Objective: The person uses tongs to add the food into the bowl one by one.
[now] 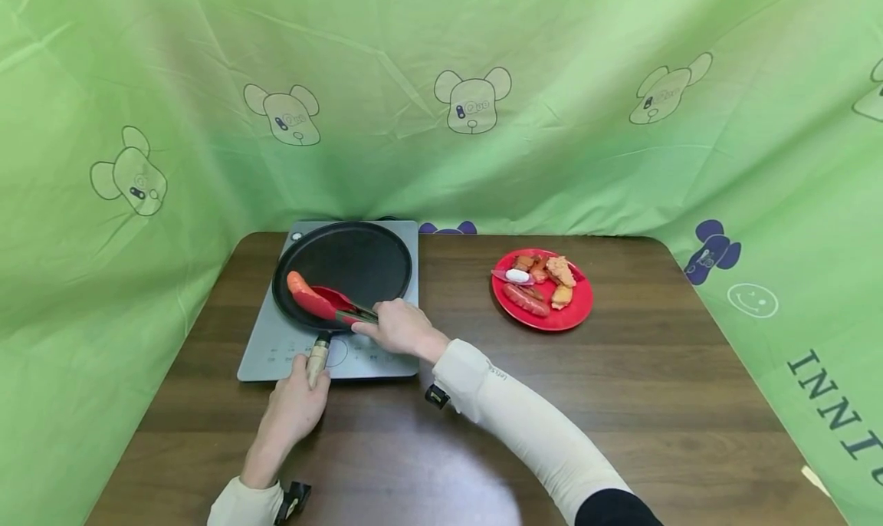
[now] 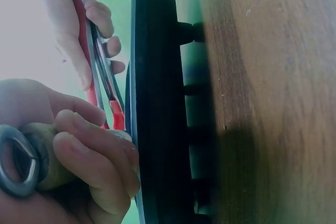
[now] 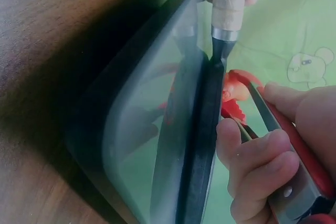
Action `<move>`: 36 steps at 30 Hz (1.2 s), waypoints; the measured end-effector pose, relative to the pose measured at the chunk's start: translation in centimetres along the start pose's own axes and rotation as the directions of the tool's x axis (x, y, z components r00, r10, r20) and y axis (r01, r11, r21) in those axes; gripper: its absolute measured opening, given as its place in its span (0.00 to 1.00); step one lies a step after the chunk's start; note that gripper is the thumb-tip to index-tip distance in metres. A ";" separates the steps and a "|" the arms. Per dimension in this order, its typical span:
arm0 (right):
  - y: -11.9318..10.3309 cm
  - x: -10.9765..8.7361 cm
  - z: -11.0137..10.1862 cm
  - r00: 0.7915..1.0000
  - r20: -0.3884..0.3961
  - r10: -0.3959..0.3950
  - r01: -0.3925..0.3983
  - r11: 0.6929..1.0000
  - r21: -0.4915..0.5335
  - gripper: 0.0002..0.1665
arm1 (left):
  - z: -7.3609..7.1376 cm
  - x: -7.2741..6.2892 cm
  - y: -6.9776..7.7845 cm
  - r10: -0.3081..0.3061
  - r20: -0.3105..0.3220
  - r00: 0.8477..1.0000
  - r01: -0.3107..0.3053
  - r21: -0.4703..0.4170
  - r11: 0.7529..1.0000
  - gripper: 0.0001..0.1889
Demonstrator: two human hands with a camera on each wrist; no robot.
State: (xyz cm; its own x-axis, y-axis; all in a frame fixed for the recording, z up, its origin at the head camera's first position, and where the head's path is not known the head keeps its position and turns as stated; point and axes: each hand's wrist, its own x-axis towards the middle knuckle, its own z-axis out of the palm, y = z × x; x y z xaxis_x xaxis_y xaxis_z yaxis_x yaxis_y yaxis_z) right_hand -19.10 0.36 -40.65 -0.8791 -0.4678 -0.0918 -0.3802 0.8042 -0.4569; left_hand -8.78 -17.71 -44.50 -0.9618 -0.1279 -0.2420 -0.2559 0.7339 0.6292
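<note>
My left hand (image 1: 298, 405) grips the wooden handle (image 1: 317, 361) of a flat black frying pan (image 1: 355, 254), its fingers curled round it; a metal ring (image 2: 18, 161) shows at the handle's end in the left wrist view. With my right hand (image 1: 402, 327) I hold red-tipped metal tongs (image 1: 357, 313), fingers and thumb wrapped about the two arms. Their red heads lie over the pan's left front part, around an orange-red sausage (image 1: 298, 282). Part of the sausage is hidden by the tongs. In the right wrist view the tongs' red tips (image 3: 239, 111) are partly behind the pan's edge.
The pan stands on a pale grey induction cooktop (image 1: 265, 350). To its right on the wooden table (image 1: 524, 403), a red plate (image 1: 582, 304) bears a scored sausage (image 1: 526, 300), several other food pieces and a small white-and-pink item (image 1: 517, 276). Green cloth (image 1: 552, 173) hangs behind.
</note>
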 end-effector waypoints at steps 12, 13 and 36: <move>-0.5 -0.2 0.3 1.000 -0.018 -0.002 0.000 0.997 -0.078 0.24 | 0.0 -0.1 0.0 -0.002 -0.001 1.000 0.002 0.000 1.000 0.23; -0.5 -0.2 0.3 1.000 -0.017 0.001 -0.003 0.997 -0.082 0.24 | 0.0 0.0 0.0 0.001 -0.005 1.000 -0.001 0.002 1.000 0.23; 2.7 -1.9 -2.5 0.988 -0.125 0.091 -0.092 0.996 -0.004 0.26 | 0.0 0.0 -0.2 0.038 -0.033 0.999 -0.037 0.018 0.999 0.20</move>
State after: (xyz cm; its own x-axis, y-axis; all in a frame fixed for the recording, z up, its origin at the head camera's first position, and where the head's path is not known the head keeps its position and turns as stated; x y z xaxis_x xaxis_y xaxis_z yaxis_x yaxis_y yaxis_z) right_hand -19.12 4.35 -39.52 -0.9390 -0.3431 -0.0222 -0.2984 0.8454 -0.4430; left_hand -8.74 -17.87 -44.63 -0.9735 -0.1219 -0.1933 -0.2179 0.7498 0.6248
